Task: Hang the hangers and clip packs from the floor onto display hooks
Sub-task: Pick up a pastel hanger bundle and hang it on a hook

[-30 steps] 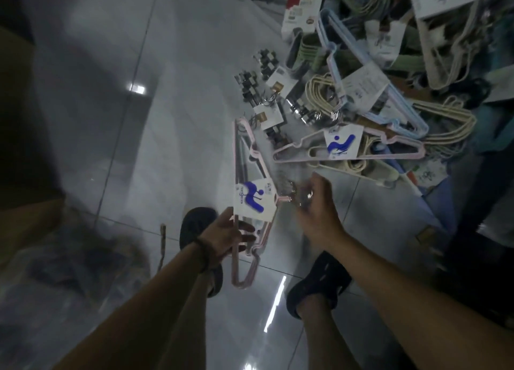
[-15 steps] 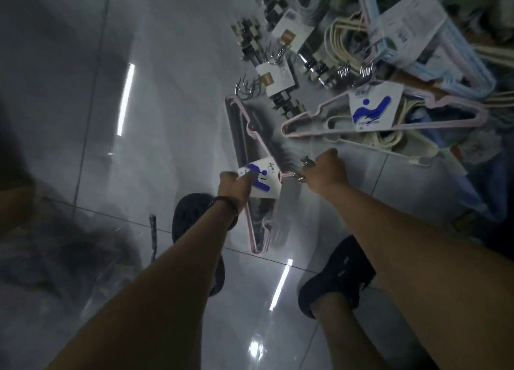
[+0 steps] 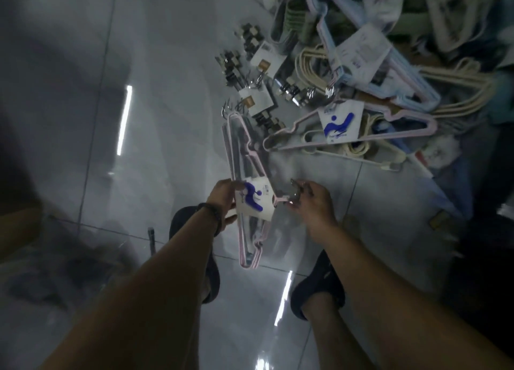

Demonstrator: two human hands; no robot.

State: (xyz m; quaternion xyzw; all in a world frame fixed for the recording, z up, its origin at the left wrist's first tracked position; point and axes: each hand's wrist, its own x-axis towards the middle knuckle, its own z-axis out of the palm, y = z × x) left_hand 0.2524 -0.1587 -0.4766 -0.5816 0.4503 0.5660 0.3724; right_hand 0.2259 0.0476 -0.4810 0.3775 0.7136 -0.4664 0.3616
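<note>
Left hand (image 3: 221,200) pinches the white blue-printed label (image 3: 251,203) of a pink plastic hanger bundle (image 3: 244,150) held above the glossy grey tile floor (image 3: 155,64), right hand (image 3: 314,207) curled round its metal hooks (image 3: 295,194), near the pile of other hanger packs (image 3: 389,64).

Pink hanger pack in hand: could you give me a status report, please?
Left hand grips pink hanger pack at its label. Right hand pinches its metal hooks. Hanger pile on floor ahead; no display hook visible.

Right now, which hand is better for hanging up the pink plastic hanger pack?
Probably the right hand: it pinches the silver metal hooks of the pink plastic hanger pack. The left hand only grips its white card label.
</note>
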